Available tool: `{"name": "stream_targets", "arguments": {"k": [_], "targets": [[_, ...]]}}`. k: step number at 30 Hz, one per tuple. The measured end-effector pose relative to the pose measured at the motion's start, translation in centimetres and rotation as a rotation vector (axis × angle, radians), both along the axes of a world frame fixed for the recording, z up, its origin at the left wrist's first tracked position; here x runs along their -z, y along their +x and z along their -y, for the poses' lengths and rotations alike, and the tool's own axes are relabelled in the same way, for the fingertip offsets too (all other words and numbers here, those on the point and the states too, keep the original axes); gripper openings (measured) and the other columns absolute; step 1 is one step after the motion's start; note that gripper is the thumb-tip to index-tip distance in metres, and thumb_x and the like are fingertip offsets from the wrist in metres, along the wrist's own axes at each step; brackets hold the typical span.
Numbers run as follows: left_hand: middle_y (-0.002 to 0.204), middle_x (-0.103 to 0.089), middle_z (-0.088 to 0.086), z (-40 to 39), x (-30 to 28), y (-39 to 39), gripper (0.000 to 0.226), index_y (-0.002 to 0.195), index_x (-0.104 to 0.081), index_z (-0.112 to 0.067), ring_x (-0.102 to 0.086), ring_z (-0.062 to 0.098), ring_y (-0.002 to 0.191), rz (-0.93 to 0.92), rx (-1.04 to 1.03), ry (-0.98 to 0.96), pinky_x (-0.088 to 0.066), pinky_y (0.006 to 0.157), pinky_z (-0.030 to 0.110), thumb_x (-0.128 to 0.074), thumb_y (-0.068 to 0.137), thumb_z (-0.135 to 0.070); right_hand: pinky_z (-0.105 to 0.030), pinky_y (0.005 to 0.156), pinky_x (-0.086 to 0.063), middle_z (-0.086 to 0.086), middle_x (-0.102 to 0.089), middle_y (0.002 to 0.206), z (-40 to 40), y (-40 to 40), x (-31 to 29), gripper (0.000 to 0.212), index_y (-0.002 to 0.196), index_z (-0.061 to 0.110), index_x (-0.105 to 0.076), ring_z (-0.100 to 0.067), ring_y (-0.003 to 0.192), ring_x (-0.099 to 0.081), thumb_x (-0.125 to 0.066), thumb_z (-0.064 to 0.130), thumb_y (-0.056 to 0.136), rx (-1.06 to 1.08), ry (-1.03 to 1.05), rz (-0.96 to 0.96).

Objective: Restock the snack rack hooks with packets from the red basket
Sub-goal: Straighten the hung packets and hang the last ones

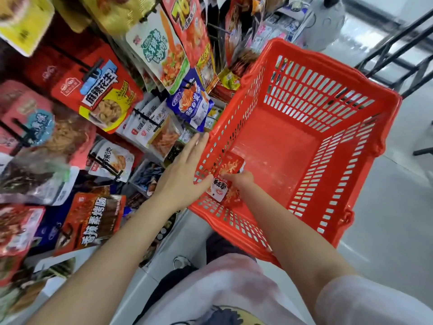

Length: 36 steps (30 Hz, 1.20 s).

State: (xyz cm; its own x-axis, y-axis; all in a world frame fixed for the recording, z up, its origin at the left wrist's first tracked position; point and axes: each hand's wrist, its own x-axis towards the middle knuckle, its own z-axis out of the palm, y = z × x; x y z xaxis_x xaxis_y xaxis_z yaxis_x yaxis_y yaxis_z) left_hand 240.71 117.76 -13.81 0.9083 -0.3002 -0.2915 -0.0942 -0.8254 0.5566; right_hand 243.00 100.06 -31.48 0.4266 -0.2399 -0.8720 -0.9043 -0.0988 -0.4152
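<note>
With your right hand (239, 179) pinching the last red packet (225, 181) inside the red basket (332, 106), lift it clear, then steady its hang-hole using your open-fingered left hand (185, 167) before hooking.

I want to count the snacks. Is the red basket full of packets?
No, the basket is nearly bare: only a red packet or so shows, gripped by the right hand at the near wall.

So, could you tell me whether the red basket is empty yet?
Nearly: the red basket shows bare floor, with one red snack packet that the right hand grips.
</note>
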Motion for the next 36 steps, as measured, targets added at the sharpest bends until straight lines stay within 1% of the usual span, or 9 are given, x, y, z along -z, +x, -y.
{"name": "stream_targets", "arguments": {"k": [6, 11, 18, 22, 26, 28, 30, 33, 36], "targets": [[0.167, 0.013, -0.02, -0.2, -0.3, 0.1, 0.093, 0.156, 0.015, -0.047, -0.019, 0.019, 0.154, -0.025, 0.025, 0.01, -0.049, 0.103, 0.05, -0.056, 0.096, -0.047, -0.049, 0.088, -0.059, -0.011, -0.074, 0.104, 0.2, 0.4, -0.7, 0.045, 0.104, 0.011, -0.065, -0.031, 0.094, -0.072, -0.092, 0.021, 0.069, 0.055, 0.049, 0.057], [0.167, 0.017, -0.015, -0.4, -2.0, 0.4, 0.086, 0.16, 0.001, -0.043, -0.001, 0.019, 0.156, -0.085, -0.006, 0.023, -0.021, 0.121, 0.053, -0.055, 0.097, -0.056, -0.052, 0.089, -0.058, -0.011, -0.075, 0.091, 3.0, 1.5, -9.8, 0.026, 0.092, 0.014, -0.066, -0.028, 0.082, -0.071, -0.083, 0.002, 0.075, 0.256, 0.199, 0.407], [0.143, -0.058, -0.007, -0.1, -9.9, -2.2, 0.093, 0.144, -0.051, -0.032, -0.056, 0.012, 0.129, -0.373, -0.419, -0.753, -0.043, 0.112, 0.044, -0.075, 0.065, -0.075, -0.037, 0.088, -0.057, -0.01, -0.073, 0.114, 0.3, -5.0, -26.0, 0.052, 0.125, 0.008, -0.057, -0.025, 0.104, -0.07, -0.077, 0.011, 0.077, -0.109, 0.447, 0.844], [0.099, -0.077, 0.005, -2.7, -13.4, -8.1, 0.031, 0.102, -0.077, -0.019, -0.075, 0.021, 0.087, -0.692, -0.478, -1.168, -0.06, 0.081, 0.035, -0.066, 0.085, -0.042, -0.036, 0.093, -0.051, 0.0, -0.068, 0.114, -7.1, -11.1, -29.2, 0.043, 0.124, 0.016, -0.052, -0.011, 0.107, -0.065, -0.073, 0.026, 0.087, -0.274, 0.174, 1.027], [0.093, -0.076, -0.01, -8.0, -15.5, -14.4, 0.026, 0.1, -0.075, -0.026, -0.073, 0.003, 0.08, -0.625, -0.447, -1.235, -0.059, 0.067, 0.02, -0.053, 0.102, -0.04, -0.04, 0.098, -0.037, -0.002, -0.053, 0.123, -13.2, -17.1, -30.2, 0.075, 0.136, 0.015, -0.048, -0.019, 0.12, -0.046, -0.045, 0.068, 0.084, -0.512, -0.489, 1.145], [0.109, -0.068, -0.019, -11.2, -16.2, -17.4, 0.036, 0.122, -0.067, -0.029, -0.064, -0.003, 0.103, -0.551, -0.413, -1.162, -0.05, 0.092, 0.021, -0.062, 0.094, -0.051, -0.026, 0.093, -0.038, 0.005, -0.055, 0.111, -15.2, -20.2, -31.2, 0.052, 0.123, 0.022, -0.056, -0.006, 0.109, -0.047, -0.057, 0.061, 0.088, -0.445, -0.392, 1.188], [0.128, -0.069, -0.001, -14.1, -15.8, -19.8, 0.06, 0.131, -0.065, -0.026, -0.067, 0.017, 0.114, -0.553, -0.468, -1.116, -0.053, 0.098, 0.041, -0.077, 0.08, -0.055, -0.018, 0.077, -0.038, 0.015, -0.055, 0.09, -17.0, -23.1, -32.4, 0.015, 0.097, 0.03, -0.061, 0.001, 0.086, -0.05, -0.067, 0.042, 0.093, -0.357, -0.321, 1.237], [0.096, -0.077, 0.01, -17.6, -16.0, -24.1, 0.015, 0.106, -0.072, -0.013, -0.075, 0.024, 0.084, -0.492, -0.487, -1.169, -0.06, 0.074, 0.035, -0.068, 0.094, -0.021, -0.028, 0.072, -0.047, 0.012, -0.066, 0.083, -19.6, -26.9, -33.5, 0.016, 0.089, 0.026, -0.065, -0.005, 0.079, -0.061, -0.07, 0.041, 0.092, -0.254, -0.202, 1.217], [0.092, -0.078, 0.008, -19.8, -16.2, -27.5, 0.012, 0.102, -0.072, -0.013, -0.075, 0.026, 0.084, -0.395, -0.503, -1.217, -0.062, 0.077, 0.039, -0.064, 0.095, -0.006, -0.043, 0.095, -0.053, 0.006, -0.07, 0.118, -21.7, -29.7, -34.1, 0.046, 0.121, 0.02, -0.065, -0.012, 0.109, -0.066, -0.07, 0.053, 0.089, -0.246, -0.1, 1.135]]}}
